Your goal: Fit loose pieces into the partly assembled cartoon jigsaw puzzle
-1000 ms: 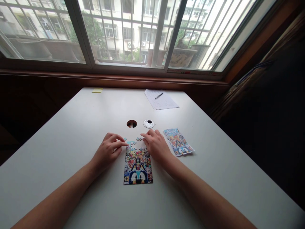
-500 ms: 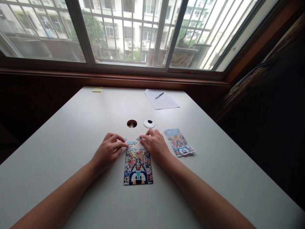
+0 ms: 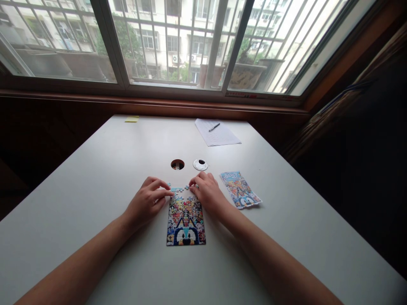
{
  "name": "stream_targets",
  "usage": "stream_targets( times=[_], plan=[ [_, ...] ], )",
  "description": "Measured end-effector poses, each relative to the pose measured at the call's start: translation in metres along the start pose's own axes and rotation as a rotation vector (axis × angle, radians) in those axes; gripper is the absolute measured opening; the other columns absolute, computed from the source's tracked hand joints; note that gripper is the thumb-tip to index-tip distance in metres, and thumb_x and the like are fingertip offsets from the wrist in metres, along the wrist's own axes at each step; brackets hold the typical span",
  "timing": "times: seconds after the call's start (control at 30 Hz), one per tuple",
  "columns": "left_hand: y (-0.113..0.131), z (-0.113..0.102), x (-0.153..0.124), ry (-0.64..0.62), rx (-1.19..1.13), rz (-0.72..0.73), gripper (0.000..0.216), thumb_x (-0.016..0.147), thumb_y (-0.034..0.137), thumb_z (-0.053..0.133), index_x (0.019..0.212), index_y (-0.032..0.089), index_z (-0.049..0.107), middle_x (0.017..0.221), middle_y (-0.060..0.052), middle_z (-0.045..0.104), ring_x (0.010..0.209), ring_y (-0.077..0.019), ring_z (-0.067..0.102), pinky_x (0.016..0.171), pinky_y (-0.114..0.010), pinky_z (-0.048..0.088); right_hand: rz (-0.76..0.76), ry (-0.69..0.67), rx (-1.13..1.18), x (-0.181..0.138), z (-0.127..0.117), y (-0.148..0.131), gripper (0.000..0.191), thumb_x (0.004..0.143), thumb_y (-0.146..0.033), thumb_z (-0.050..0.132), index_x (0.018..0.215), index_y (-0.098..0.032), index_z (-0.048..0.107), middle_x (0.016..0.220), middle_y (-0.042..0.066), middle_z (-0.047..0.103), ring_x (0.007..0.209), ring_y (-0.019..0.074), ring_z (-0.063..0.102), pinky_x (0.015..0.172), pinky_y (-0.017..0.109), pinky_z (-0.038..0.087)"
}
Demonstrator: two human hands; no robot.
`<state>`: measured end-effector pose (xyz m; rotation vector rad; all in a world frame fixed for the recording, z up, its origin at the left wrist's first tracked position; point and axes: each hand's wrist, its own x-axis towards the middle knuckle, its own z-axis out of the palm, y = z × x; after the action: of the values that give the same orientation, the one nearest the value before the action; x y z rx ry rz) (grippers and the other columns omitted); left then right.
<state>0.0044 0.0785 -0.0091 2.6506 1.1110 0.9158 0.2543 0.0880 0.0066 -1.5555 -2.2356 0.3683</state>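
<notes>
A jigsaw puzzle (image 3: 186, 220) lies flat on the white table, its lower part joined into a picture of a blue dog's face among many small figures. Its top edge is ragged, with gaps between light-blue pieces. At the upper left corner rests my left hand (image 3: 149, 197), fingers apart, the tips touching the edge there. My right hand (image 3: 208, 190) is by the upper right, thumb and index finger pinched on a small blue puzzle piece (image 3: 187, 187). Another loose piece (image 3: 169, 184) lies just beyond my left fingertips.
Right of the puzzle lies a picture sheet (image 3: 241, 189) with the same design. Farther back are a round hole (image 3: 177, 164) in the table, a silvery round cover (image 3: 200, 164), paper sheets (image 3: 219, 137) with a pen (image 3: 214, 127), and yellow sticky notes (image 3: 132, 119). A barred window stands behind.
My right hand has brought the blue piece slightly lower, closer to the puzzle's top row. My left hand stays at the upper left corner. The whole view has shifted a little.
</notes>
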Motion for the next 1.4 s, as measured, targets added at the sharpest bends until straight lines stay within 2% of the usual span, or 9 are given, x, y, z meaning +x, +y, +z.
stream_targets(
  times=[0.1, 0.3, 0.5, 0.8, 1.2, 1.4],
  plan=[
    [0.001, 0.0, 0.001, -0.016, -0.013, 0.028, 0.025, 0.093, 0.014, 0.055, 0.104, 0.026, 0.074, 0.107, -0.004, 0.069, 0.107, -0.0236, 0.053, 0.091, -0.042, 0.05, -0.002, -0.007, 0.027, 0.0, -0.001, -0.001, 0.006, 0.093, -0.02, 0.061, 0.095, -0.021, 0.067, 0.108, 0.009, 0.063, 0.106, 0.0263, 0.048, 0.091, 0.041, 0.04],
    [0.003, 0.001, 0.002, -0.036, -0.032, 0.077, 0.02, 0.096, 0.018, 0.057, 0.105, 0.025, 0.073, 0.112, -0.003, 0.072, 0.116, -0.0243, 0.053, 0.097, -0.043, 0.05, -0.031, 0.019, 0.167, 0.001, -0.004, 0.0, 0.01, 0.089, -0.013, 0.064, 0.087, -0.022, 0.068, 0.096, 0.004, 0.072, 0.101, 0.024, 0.052, 0.088, 0.037, 0.039],
    [0.006, 0.0, 0.003, -0.034, -0.035, 0.095, 0.021, 0.095, 0.018, 0.057, 0.106, 0.026, 0.074, 0.108, -0.003, 0.073, 0.114, -0.0241, 0.055, 0.096, -0.042, 0.051, 0.0, -0.029, 0.327, 0.001, -0.003, -0.009, 0.009, 0.088, -0.018, 0.067, 0.089, -0.025, 0.072, 0.093, 0.001, 0.074, 0.098, 0.0225, 0.053, 0.087, 0.035, 0.039],
    [0.008, -0.001, 0.003, -0.038, -0.026, 0.103, 0.023, 0.095, 0.016, 0.056, 0.105, 0.025, 0.074, 0.106, -0.004, 0.073, 0.109, -0.0246, 0.056, 0.093, -0.043, 0.052, -0.055, 0.051, 0.235, -0.004, 0.011, -0.015, 0.005, 0.088, -0.025, 0.071, 0.088, -0.027, 0.075, 0.09, 0.001, 0.075, 0.096, 0.0238, 0.051, 0.086, 0.037, 0.039],
    [0.007, -0.001, 0.004, -0.053, -0.02, 0.096, 0.02, 0.095, 0.019, 0.058, 0.106, 0.025, 0.074, 0.107, -0.003, 0.073, 0.109, -0.0238, 0.056, 0.092, -0.041, 0.051, -0.043, 0.023, 0.201, -0.002, 0.004, -0.014, 0.01, 0.089, -0.02, 0.07, 0.087, -0.027, 0.077, 0.09, 0.001, 0.075, 0.095, 0.0227, 0.051, 0.087, 0.036, 0.038],
    [0.006, -0.001, 0.002, -0.042, -0.036, 0.094, 0.023, 0.093, 0.014, 0.056, 0.103, 0.025, 0.074, 0.107, -0.003, 0.073, 0.109, -0.0236, 0.055, 0.093, -0.041, 0.051, -0.058, 0.022, 0.256, -0.001, 0.003, -0.013, 0.01, 0.09, -0.021, 0.069, 0.087, -0.027, 0.076, 0.089, 0.002, 0.074, 0.093, 0.0223, 0.051, 0.086, 0.036, 0.039]
  ],
)
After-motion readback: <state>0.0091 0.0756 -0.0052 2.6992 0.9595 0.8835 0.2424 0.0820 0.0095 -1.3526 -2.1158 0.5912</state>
